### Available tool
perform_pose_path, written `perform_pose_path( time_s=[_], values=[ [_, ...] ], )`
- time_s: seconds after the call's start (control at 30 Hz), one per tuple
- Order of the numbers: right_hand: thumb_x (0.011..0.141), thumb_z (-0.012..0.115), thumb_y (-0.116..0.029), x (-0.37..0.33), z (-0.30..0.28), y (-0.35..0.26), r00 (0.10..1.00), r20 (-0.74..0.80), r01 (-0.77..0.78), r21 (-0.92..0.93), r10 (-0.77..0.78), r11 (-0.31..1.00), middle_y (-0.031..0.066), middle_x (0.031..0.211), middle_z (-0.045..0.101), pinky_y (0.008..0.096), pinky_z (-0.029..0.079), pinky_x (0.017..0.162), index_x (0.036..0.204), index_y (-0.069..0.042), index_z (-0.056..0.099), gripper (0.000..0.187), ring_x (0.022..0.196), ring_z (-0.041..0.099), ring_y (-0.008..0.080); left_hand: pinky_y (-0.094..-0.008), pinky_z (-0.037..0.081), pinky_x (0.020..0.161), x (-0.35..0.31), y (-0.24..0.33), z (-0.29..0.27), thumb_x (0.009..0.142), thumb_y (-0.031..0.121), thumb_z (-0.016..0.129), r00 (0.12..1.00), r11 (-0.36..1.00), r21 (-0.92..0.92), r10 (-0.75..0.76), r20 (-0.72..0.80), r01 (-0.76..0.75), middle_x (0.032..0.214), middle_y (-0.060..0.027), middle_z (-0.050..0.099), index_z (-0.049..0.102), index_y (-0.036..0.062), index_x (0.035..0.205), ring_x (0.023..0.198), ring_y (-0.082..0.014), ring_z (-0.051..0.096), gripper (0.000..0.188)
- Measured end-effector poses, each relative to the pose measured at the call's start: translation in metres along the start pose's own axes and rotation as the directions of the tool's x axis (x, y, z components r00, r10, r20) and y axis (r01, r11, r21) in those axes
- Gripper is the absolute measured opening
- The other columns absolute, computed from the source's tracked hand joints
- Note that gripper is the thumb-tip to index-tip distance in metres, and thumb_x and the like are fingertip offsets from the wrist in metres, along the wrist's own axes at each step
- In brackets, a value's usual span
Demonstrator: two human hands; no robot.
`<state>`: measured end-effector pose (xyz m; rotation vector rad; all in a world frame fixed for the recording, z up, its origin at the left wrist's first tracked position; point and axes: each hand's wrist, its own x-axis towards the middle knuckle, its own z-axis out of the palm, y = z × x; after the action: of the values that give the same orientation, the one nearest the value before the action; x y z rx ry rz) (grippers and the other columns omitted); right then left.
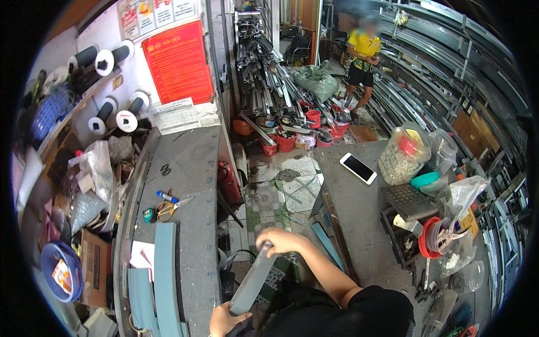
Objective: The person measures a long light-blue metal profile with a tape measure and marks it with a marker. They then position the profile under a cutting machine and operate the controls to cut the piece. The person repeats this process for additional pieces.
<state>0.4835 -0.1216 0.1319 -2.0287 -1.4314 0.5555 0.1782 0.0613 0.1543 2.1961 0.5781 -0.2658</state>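
A grey flat bar [252, 285] slants between my two hands over the gap between two benches. My right hand [281, 241] is closed round its upper, far end. Lower down, my left hand [229, 322] grips the near end, thumb across the edge. On the left bench beside it lie a long blue-grey strip [167, 275] and a shorter, wider blue-grey piece [142, 300]. A white paper [142, 254] is next to them. Farther along are yellow-handled scissors [165, 212], a blue marker [167, 196] and a teal tape measure [149, 215].
The right bench [353, 210] bears a white phone [358, 168], a large clear jar [401, 160] and a red tape roll [429, 238]. Red baskets [286, 143] and stacked metal profiles stand beyond. A person in yellow [364, 53] is near the right rack.
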Motion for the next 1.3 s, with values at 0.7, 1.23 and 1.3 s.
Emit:
perform_pose_path(
  time_s=[0.7, 1.23, 1.3],
  values=[
    [0.092, 0.070, -0.009, 0.161, 0.011, 0.095, 0.770, -0.118, 0.012, 0.985, 0.627, 0.171, 0.0090, 0.096, 0.067, 0.0286, 0.056, 0.065, 0.145, -0.017, 0.043, 0.061, 0.081, 0.065, 0.0140, -0.0423, 0.054, 0.086, 0.169, 0.036, -0.020, 0.058, 0.026, 0.086, 0.916, 0.997, 0.063, -0.007, -0.401, 0.036, 0.118, -0.0205, 0.063, 0.062, 0.0017, 0.122, 0.105, -0.0373, 0.064, 0.072],
    [0.094, 0.064, -0.005, 0.319, 0.026, 0.089, 0.919, 0.100, -0.279, 0.849, 0.382, 0.449, 0.0088, 0.091, 0.062, 0.0361, 0.061, 0.070, 0.139, -0.010, 0.045, 0.049, 0.075, 0.068, 0.0193, -0.0481, 0.042, 0.101, 0.205, -0.009, -0.061, 0.064, 0.020, 0.081, 0.717, 0.944, 0.058, -0.206, -0.666, 0.325, 0.123, -0.0180, 0.053, 0.058, 0.0050, 0.127, 0.119, -0.0380, 0.049, 0.068],
    [0.095, 0.065, -0.008, 0.320, 0.019, 0.098, 0.958, 0.166, -0.273, 0.773, 0.232, 0.572, 0.0085, 0.090, 0.062, 0.0345, 0.059, 0.066, 0.133, -0.008, 0.045, 0.043, 0.072, 0.067, 0.0178, -0.0503, 0.039, 0.102, 0.211, -0.006, -0.047, 0.067, 0.022, 0.082, 0.650, 0.906, 0.012, -0.294, -0.701, 0.422, 0.127, -0.0194, 0.050, 0.056, 0.0048, 0.127, 0.122, -0.0402, 0.046, 0.068]
  ],
)
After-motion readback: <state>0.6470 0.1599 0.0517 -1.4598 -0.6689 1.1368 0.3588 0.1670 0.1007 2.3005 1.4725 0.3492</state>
